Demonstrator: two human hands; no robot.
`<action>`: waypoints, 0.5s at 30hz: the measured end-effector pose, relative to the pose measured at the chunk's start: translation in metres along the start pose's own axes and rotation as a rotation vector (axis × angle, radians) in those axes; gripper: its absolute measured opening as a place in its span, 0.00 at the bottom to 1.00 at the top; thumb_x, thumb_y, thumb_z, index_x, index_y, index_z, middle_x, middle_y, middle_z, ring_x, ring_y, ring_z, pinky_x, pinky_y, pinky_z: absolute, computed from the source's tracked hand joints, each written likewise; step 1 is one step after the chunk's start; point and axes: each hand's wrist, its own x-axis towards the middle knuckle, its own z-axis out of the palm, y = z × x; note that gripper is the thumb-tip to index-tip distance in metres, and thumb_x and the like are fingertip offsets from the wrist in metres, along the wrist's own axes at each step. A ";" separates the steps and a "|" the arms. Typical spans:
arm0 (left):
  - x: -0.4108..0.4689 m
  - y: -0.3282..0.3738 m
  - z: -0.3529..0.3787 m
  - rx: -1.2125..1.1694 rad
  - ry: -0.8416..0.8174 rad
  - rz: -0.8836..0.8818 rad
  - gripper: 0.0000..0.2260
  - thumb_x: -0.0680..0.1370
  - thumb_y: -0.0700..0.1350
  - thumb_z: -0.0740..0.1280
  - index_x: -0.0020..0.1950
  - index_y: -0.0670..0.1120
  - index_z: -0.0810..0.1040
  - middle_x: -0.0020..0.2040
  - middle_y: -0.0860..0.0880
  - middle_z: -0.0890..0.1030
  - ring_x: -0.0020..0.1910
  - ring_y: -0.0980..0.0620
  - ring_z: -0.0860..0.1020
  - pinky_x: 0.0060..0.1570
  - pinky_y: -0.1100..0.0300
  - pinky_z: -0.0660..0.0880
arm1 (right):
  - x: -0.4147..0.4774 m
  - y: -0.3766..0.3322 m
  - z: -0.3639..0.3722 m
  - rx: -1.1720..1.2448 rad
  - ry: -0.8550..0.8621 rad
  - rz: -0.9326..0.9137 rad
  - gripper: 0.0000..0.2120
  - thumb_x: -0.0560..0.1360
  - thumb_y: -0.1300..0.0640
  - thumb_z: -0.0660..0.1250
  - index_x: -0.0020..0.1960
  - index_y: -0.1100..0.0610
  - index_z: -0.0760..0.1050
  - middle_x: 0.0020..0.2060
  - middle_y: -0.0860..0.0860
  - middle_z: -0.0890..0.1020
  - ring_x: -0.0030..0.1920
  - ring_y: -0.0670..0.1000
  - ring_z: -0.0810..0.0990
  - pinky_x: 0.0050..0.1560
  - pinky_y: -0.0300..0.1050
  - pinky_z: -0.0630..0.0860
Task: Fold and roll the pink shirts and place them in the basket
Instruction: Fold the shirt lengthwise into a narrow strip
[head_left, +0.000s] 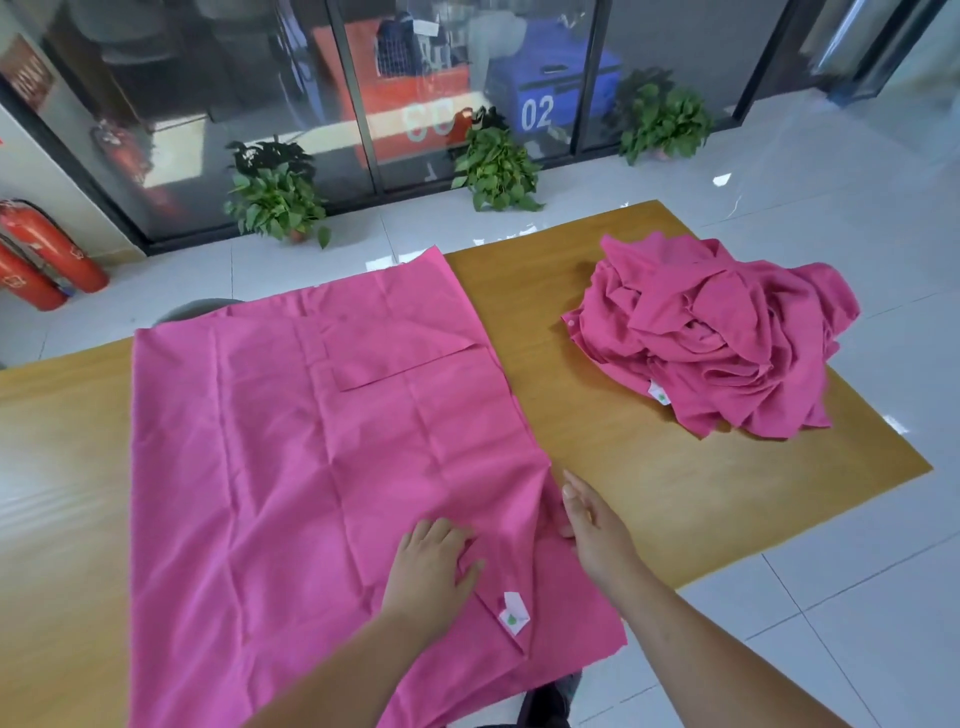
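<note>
A pink shirt (311, 441) lies spread flat across the wooden table (649, 467), its near edge hanging over the table's front. A white label (513, 613) shows near its lower right. My left hand (431, 566) rests flat on the shirt close to that label, fingers straight. At the shirt's right edge my right hand (592, 525) touches the fabric, fingers extended and thumb against a fold. A crumpled pile of pink shirts (711, 338) sits on the right part of the table. No basket is in view.
Three potted plants (496, 166) stand on the white tiled floor beyond the table, in front of a glass wall. Two red fire extinguishers (41, 260) lie at the far left. Bare wood shows between the spread shirt and the pile.
</note>
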 end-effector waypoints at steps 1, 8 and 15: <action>-0.002 -0.002 0.001 0.003 -0.028 -0.005 0.18 0.80 0.60 0.64 0.69 0.58 0.78 0.56 0.60 0.74 0.58 0.53 0.72 0.62 0.54 0.72 | -0.010 0.001 0.003 -0.021 0.027 -0.006 0.36 0.78 0.24 0.55 0.81 0.40 0.66 0.75 0.42 0.74 0.71 0.50 0.78 0.74 0.59 0.74; 0.002 0.013 -0.014 -0.201 -0.110 -0.166 0.04 0.77 0.49 0.71 0.45 0.51 0.83 0.41 0.55 0.81 0.46 0.49 0.80 0.51 0.50 0.80 | -0.084 0.027 0.027 -0.071 0.114 0.047 0.40 0.77 0.23 0.54 0.82 0.44 0.64 0.75 0.44 0.74 0.71 0.50 0.77 0.74 0.53 0.71; -0.032 0.090 -0.042 -0.950 -0.420 -0.070 0.11 0.83 0.52 0.72 0.56 0.46 0.86 0.53 0.54 0.88 0.54 0.55 0.85 0.57 0.61 0.80 | -0.120 0.036 0.016 0.301 0.192 0.170 0.20 0.83 0.30 0.55 0.68 0.37 0.74 0.62 0.47 0.83 0.61 0.54 0.83 0.59 0.55 0.83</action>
